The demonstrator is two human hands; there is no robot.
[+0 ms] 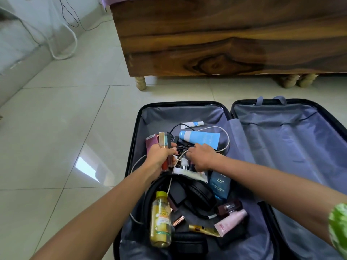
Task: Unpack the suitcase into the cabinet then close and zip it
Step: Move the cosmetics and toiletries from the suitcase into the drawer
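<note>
A dark suitcase (230, 109) lies open on the floor, its left half full of toiletries and cables, its right half lined and bare. My left hand (159, 156) grips a bundle of small cosmetics: a gold-capped tube (163, 139), a pink box (151, 142) and a red lip gloss (165, 165). My right hand (201, 157) reaches down among small bottles and tangled cables (183, 143), fingers curled; what they hold is hidden. A blue tube (200, 139), a blue cologne box (219, 184), black headphones (201, 196) and a yellow bottle (161, 220) lie around them.
A dark wooden bed frame (225, 40) on turned legs stands just beyond the suitcase. Pale floor tiles (65, 137) stretch to the left. Cables (71, 19) trail along the wall at the far left. No cabinet is in view.
</note>
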